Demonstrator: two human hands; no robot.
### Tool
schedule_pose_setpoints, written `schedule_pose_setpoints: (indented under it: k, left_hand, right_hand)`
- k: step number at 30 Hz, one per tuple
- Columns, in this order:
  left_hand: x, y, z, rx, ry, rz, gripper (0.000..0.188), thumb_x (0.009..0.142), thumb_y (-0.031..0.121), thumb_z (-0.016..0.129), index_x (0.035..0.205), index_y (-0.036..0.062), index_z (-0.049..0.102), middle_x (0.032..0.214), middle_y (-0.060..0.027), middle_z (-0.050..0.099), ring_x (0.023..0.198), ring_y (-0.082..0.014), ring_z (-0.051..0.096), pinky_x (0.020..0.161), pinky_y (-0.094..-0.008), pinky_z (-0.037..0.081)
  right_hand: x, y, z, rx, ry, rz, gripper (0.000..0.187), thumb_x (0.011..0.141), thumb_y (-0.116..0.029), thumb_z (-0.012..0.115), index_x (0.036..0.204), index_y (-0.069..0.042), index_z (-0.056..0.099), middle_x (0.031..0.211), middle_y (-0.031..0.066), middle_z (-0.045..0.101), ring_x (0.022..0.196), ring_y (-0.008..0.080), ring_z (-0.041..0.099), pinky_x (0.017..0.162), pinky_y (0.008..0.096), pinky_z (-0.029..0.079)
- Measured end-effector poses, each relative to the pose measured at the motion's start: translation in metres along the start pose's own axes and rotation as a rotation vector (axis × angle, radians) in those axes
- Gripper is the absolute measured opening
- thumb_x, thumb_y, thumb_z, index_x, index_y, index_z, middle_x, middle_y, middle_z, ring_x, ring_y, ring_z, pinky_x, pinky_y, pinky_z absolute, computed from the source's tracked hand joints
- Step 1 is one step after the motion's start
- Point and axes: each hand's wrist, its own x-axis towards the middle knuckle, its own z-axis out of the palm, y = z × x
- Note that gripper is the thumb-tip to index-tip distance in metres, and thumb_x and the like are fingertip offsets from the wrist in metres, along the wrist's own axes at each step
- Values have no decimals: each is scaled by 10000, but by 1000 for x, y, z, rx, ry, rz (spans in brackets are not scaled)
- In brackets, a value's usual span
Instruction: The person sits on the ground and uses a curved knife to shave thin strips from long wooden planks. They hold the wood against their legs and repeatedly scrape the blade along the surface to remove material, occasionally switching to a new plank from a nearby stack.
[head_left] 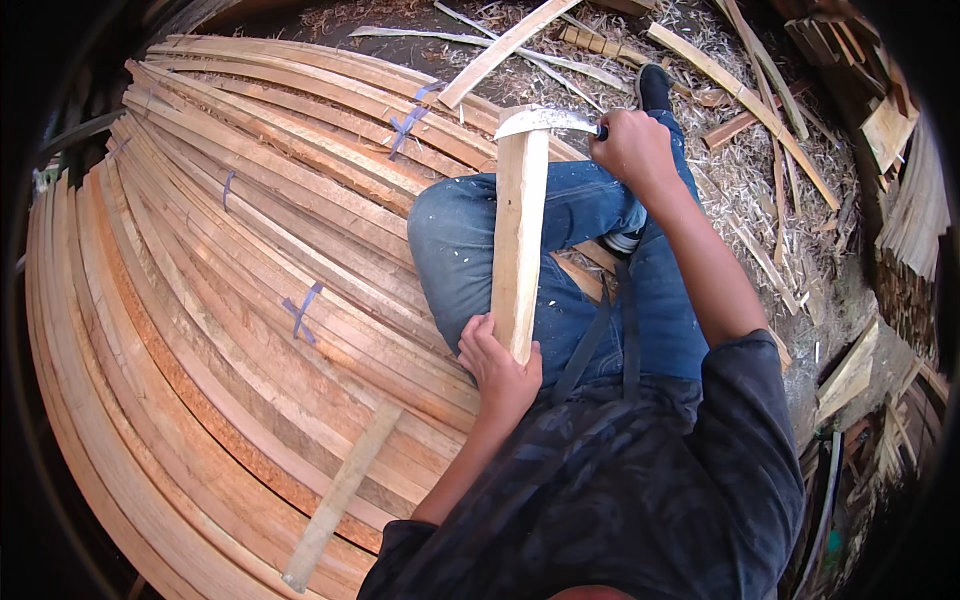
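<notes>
A pale wooden billet stands lengthwise over my bent leg. Around its near end my left hand is closed, thumb on one side and fingers on the other. My right hand grips the dark handle of a curved sickle-like blade, whose metal lies across the far end of the billet. The blade appears to touch the wood there; how deep its edge sits cannot be seen. Most of the handle is hidden inside my right fist.
Long sawn planks lie stacked to my left, some tied with purple strips. A short loose stick rests across them. Wood shavings and offcut strips cover the ground at far right. More scrap wood is piled at the right edge.
</notes>
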Motion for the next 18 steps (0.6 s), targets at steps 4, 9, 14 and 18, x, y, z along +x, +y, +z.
schedule_pose_setpoints:
  k: [4,9,14,18]
  left_hand:
    - [-2,-7,0,-33,-4,27,753,715,124,745,1307,-34,307,1270,-265,354,1223,-426,349,1024,-533,248]
    - [-2,-1,0,-9,-8,5,729,691,111,708,1302,-20,331,1271,-251,371,1194,-417,372,990,-543,258]
    - [2,-16,1,-67,45,64,720,661,86,666,1295,-13,338,1260,-248,379,1190,-418,374,988,-548,260]
    - [-6,-15,3,-66,32,35,718,648,86,659,1286,-12,343,1251,-245,379,1186,-421,375,983,-549,263]
  right_hand:
    - [-51,-23,-10,77,-149,-252,180,659,-211,679,775,-90,744,716,179,682,688,340,686,659,425,557]
    - [12,10,-3,-40,19,-11,218,697,-208,650,739,0,701,771,224,683,734,393,683,712,459,555]
    - [45,52,-6,90,43,331,297,784,-275,636,850,2,719,874,238,695,866,389,678,773,458,543]
    - [-21,-5,-23,151,-9,-41,221,714,-218,645,833,-67,753,743,205,683,724,374,679,696,437,555]
